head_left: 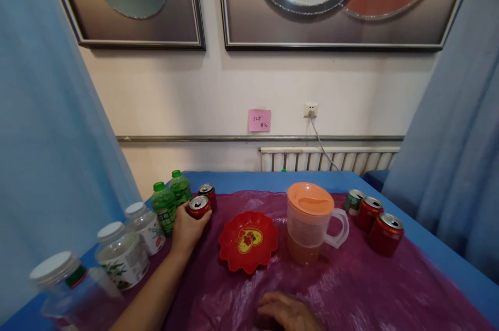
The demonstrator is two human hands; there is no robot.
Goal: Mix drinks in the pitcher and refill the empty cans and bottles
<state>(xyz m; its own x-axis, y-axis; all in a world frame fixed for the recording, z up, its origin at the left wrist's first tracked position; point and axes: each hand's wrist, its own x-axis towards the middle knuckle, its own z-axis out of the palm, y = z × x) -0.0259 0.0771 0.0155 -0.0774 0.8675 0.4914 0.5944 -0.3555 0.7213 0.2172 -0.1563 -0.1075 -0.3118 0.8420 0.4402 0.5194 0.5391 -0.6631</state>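
My left hand [189, 229] is wrapped round a red can [199, 206], beside a second dark-topped red can [207, 197] and two green bottles [164, 207]. Low in the view, my right hand [286, 310] rests near the purple sheet, slightly blurred, its fingers bent together; what it holds, if anything, is hidden. Between and beyond the hands lies a red scalloped plate [248, 241] with a yellow print. Right of the plate stands a clear pitcher [306, 227] with an orange lid and some amber liquid.
Three cans, one green [354, 202] and two red [385, 235], stand at the right. Clear jars with white lids [122, 255] line the left edge. A purple plastic sheet [222, 300] covers much of the blue table [249, 181]. Blue curtains hang on both sides.
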